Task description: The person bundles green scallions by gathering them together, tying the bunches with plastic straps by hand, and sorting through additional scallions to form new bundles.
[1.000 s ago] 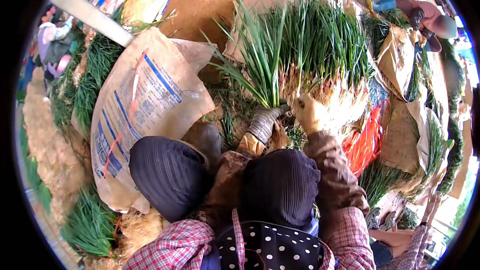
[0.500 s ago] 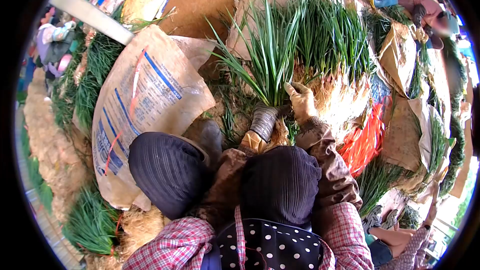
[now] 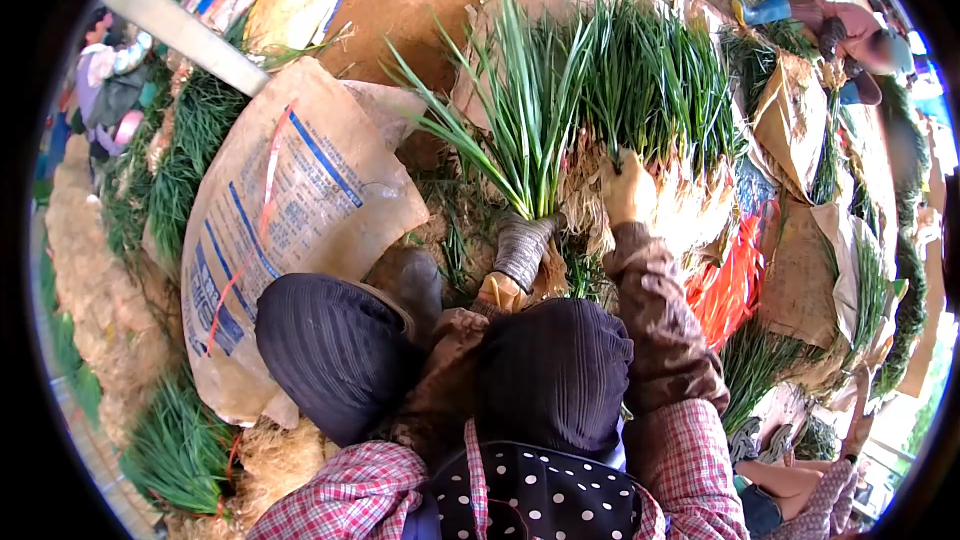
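My left hand (image 3: pixel 522 252), its fingers wrapped in grey tape over a glove, is closed around the base of a bunch of green onions (image 3: pixel 540 130) held upright in front of my knees. The long leaves fan out upward; the hand hides the lower ends. My right hand (image 3: pixel 628 192), in a pale glove, reaches to the stems of the green onion pile (image 3: pixel 660 80). Its fingers are curled in at the pile's near edge and seem to pinch a stem there. Pale, stringy roots (image 3: pixel 690 195) hang toward me from the pile.
A printed paper sack (image 3: pixel 300 190) lies on my left. Red plastic strips (image 3: pixel 730 275) lie right of my right forearm. More green onions (image 3: pixel 180 450) are at lower left. Other people (image 3: pixel 855 35) are at the right and far left. A pale bar (image 3: pixel 185 30) crosses the upper left.
My right hand has moved from beside the held bunch, right and forward, to the pile's stems. The bunch in my left hand has tilted slightly left.
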### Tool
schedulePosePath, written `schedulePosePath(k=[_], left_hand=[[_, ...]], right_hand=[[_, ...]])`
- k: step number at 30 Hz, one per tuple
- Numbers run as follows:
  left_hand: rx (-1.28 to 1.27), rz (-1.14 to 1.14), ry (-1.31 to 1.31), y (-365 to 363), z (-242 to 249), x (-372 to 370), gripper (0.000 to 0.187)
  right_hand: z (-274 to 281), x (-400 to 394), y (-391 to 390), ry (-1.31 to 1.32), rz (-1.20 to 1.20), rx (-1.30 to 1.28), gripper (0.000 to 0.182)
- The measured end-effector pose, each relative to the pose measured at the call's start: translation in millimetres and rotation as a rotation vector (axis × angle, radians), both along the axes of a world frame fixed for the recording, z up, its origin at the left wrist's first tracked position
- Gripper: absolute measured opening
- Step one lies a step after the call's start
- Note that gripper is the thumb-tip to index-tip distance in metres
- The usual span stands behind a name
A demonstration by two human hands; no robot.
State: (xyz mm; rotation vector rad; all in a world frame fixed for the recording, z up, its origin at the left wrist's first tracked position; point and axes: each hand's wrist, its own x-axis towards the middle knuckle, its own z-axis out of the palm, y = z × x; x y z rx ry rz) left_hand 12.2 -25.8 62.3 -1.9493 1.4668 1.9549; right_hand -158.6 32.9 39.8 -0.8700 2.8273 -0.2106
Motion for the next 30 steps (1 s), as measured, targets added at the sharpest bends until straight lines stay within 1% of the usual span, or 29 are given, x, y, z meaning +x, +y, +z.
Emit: schedulePosePath(k=[1,2,3,4,5,6,7,8,10,11,12,13,14,15,17,18,19,20,22,23,24,26,28,29,30], left_hand=[[0.01,-0.004,0.037,2.4,-5.2,2.0,0.046],[0.014,-0.006,0.08,4.6,-6.4,3.5,0.046],[-0.007,0.06,0.294,10.2,-2.7,11.7,0.048],[-0.299,0.081,0.226,13.2,-4.2,7.7,0.052],[-0.241,0.035,0.189,11.8,-14.0,6.4,0.055],[-0.184,-0.015,0.153,10.3,-22.5,5.1,0.057],[-0.163,-0.049,0.111,13.3,-66.5,3.5,0.055],[-0.139,-0.086,0.062,10.6,-88.8,-2.2,0.053],[0.035,0.079,0.678,12.1,-29.3,1.1,0.039],[0.082,0.11,0.749,18.2,-62.5,-3.0,0.029],[0.104,0.134,0.777,17.9,-49.1,-2.0,0.028],[0.128,0.16,0.803,16.4,-24.8,0.5,0.028],[0.15,0.187,0.828,16.3,-11.7,3.2,0.027],[0.162,0.157,0.768,17.3,-16.1,4.0,0.026],[0.181,0.097,0.65,17.7,-39.0,2.4,0.024],[0.189,0.068,0.593,16.5,-42.9,1.7,0.023],[0.149,0.017,0.61,16.6,-47.3,3.8,0.02],[0.062,-0.006,0.647,17.6,-52.7,4.0,0.02],[-0.099,-0.057,0.702,16.0,-32.3,7.7,0.021],[-0.159,-0.085,0.678,17.3,-26.8,9.9,0.021],[-0.22,-0.111,0.652,18.7,-21.1,12.1,0.022],[-0.329,-0.174,0.527,14.0,-14.2,6.5,0.022],[0.095,-0.088,0.627,12.6,-5.2,13.0,0.021],[0.083,-0.017,0.597,15.4,-12.4,10.2,0.018],[0.108,0.024,0.665,16.0,-11.6,12.3,0.017]], right_hand=[[-0.6,-9.8,-8.6,0.003,-0.028,0.18,0.025],[-15.0,-13.3,-6.7,-0.021,-0.047,0.128,0.026],[-20.4,-22.5,-12.6,-0.027,-0.065,0.058,0.026],[-20.8,-39.0,-19.8,-0.022,-0.081,-0.025,0.027],[0.5,-22.9,-7.8,0.177,0.094,-0.241,0.027],[6.1,-13.1,-1.1,0.142,0.116,-0.34,0.025],[48.8,8.0,-3.7,-0.162,0.023,-0.211,0.023],[-0.6,2.9,12.4,-0.352,0.036,-0.497,0.025],[-8.9,22.8,21.7,-0.89,-0.112,-0.791,0.026],[-12.9,32.8,26.3,-1.127,-0.235,-0.912,0.026],[-16.8,33.4,27.2,-1.237,-0.269,-0.977,0.029],[-20.9,33.9,28.3,-1.345,-0.31,-1.038,0.032],[6.8,36.5,19.9,-1.321,-0.355,-0.952,0.034],[30.2,39.3,14.8,-1.25,-0.234,-0.855,0.03],[20.9,36.7,13.7,-1.144,-0.261,-0.775,0.028],[23.1,36.8,11.5,-1.09,-0.273,-0.735,0.027],[23.9,42.9,12.4,-1.025,-0.286,-0.769,0.025],[26.1,44.8,14.6,-0.783,-0.115,-0.772,0.025],[23.2,55.1,25.5,-0.309,0.202,-0.736,0.024],[17.3,53.1,29.9,-0.195,0.259,-0.604,0.027],[0.4,55.3,32.7,0.056,0.306,-0.649,0.031],[15.7,59.8,32.1,0.186,0.344,-0.478,0.03],[15.6,55.9,30.1,0.125,0.278,-0.406,0.029],[23.3,55.1,30.7,0.051,0.272,-0.401,0.022],[12.6,53.7,30.4,-0.016,0.226,-0.448,0.021]])
